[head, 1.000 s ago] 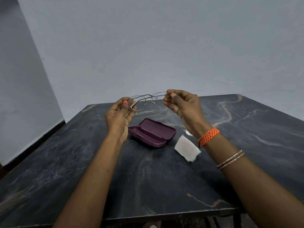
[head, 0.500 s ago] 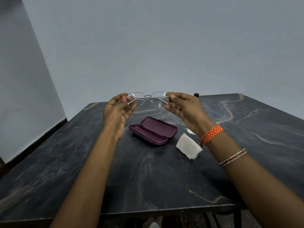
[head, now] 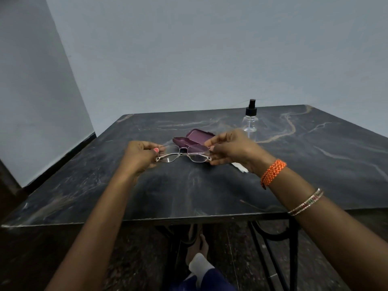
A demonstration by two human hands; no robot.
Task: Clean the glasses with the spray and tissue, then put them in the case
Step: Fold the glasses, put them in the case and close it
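Your left grip (head: 141, 154) and right grip (head: 231, 148) each pinch one end of the glasses (head: 184, 153), holding them above the counter (head: 189, 192), just before the open case (head: 194, 138).

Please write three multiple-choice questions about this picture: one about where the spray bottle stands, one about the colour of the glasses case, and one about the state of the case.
1. Where does the spray bottle stand?
A. beyond the right hand, towards the table's far side
B. inside the case
C. on the floor

2. What colour is the case?
A. yellow
B. purple
C. white

3. What state is the case in?
A. closed
B. held in the left hand
C. open on the table

Answers: 1 A, the bottle rises upright behind the right hand. 2 B, its shell and lining look purple. 3 C, its lid is raised, while the left hand and right hand pinch the glasses.
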